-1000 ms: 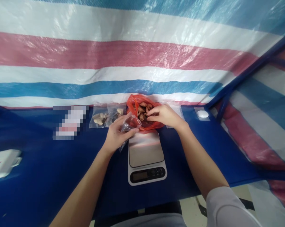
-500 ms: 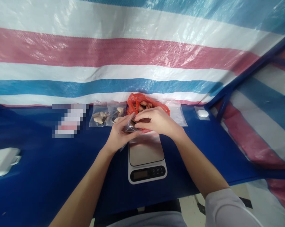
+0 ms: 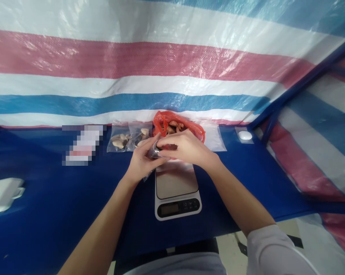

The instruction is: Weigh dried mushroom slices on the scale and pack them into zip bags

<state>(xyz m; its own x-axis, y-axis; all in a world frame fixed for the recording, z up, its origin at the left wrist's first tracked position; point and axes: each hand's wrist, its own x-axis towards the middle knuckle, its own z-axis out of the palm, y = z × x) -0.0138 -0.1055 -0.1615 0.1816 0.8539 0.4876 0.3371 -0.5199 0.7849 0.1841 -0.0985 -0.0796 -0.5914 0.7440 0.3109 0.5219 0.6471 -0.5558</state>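
Observation:
My left hand (image 3: pixel 143 157) is closed around a clear plastic bag (image 3: pixel 154 149), whose mouth faces right. At that mouth, the fingers of my right hand (image 3: pixel 186 148) are bent together, partly inside the opening; what they pinch is hidden. Just behind both hands lies an open red plastic bag (image 3: pixel 191 123) with brown pieces (image 3: pixel 175 126) like dried mushrooms in it. Below the hands a white kitchen scale (image 3: pixel 176 183) lies flat, its display dark.
Left of the red bag lie two clear bags of pale and dark pieces, a left one (image 3: pixel 119 142) and a right one (image 3: pixel 142 135). Flat clear bags (image 3: pixel 216 137) are on the right, beyond them a small bagged white oval (image 3: pixel 245 135). A white power strip (image 3: pixel 5 194) sits far left.
My right hand has shifted slightly left, its fingers further into the mouth of the clear bag. My left hand still holds that bag. The view has tilted a little.

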